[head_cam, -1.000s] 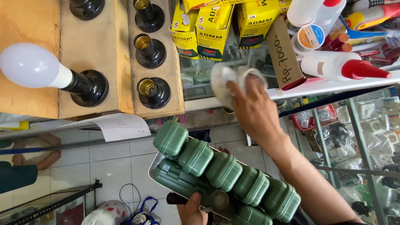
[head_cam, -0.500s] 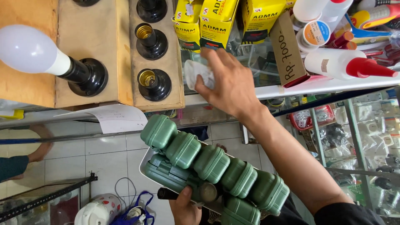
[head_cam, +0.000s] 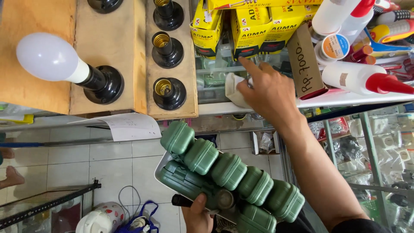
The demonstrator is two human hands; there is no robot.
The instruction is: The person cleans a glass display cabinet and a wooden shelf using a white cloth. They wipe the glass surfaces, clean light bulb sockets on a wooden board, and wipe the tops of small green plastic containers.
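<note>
Overhead, looking down at a shop counter with a glass top. The right hand reaches forward and rests on a small whitish cloth lying on the glass; its grip is closed loosely around the cloth, with the forefinger stretched out towards a row of yellow boxes just behind. The left hand, low in view, has its grip clamped on the underside of a long green lamp with chunky ribbed segments, held at a slant out over the tiled floor in front of the counter.

To the left sits a wooden board with black bulb sockets, one carrying a white bulb (the others are empty). White glue bottles with red tips lie to the right.

Judging by the pose, the cloth wants a flat palm and firm pressure, while the lamp stays braced and level so that it cannot knock the counter edge.
</note>
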